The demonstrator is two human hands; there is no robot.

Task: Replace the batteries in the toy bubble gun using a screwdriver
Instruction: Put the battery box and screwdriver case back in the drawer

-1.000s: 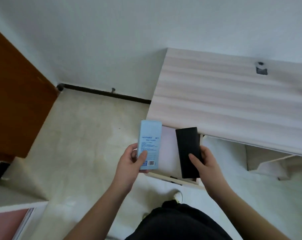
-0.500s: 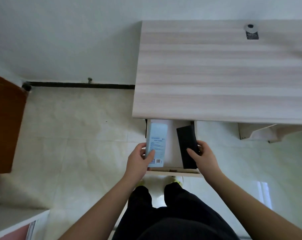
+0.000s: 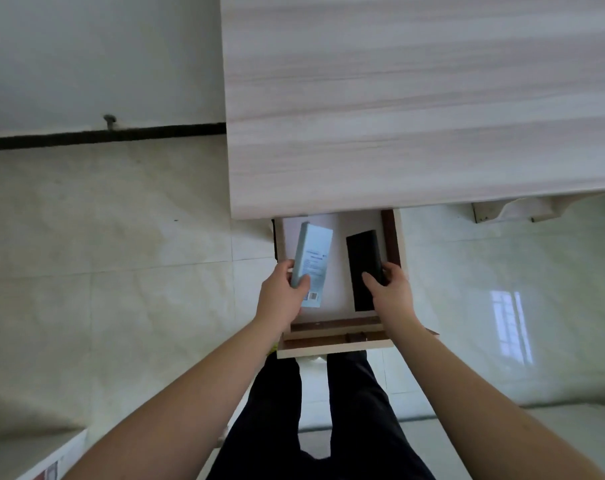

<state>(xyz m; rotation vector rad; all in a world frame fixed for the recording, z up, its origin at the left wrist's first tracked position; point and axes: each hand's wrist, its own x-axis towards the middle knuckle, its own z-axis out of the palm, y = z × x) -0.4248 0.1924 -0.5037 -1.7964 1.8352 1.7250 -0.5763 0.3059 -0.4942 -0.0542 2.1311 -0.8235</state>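
Head view shows the left hand [image 3: 283, 293] gripping one pale blue box [image 3: 311, 261] and the right hand [image 3: 389, 289] gripping one black case [image 3: 363, 268], both over the open drawer [image 3: 332, 344] below the desk's [image 3: 415, 116] front edge. Judged step: handling supplies at the drawer. Next, both need lifting onto the desk. No bubble gun or screwdriver is visible.

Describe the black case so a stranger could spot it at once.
Find the pale wooden desk and the open drawer under its front edge. Two flat things are held over it: the black case is on the right, gripped by the right hand. Its neighbour, the box, is light blue with print.
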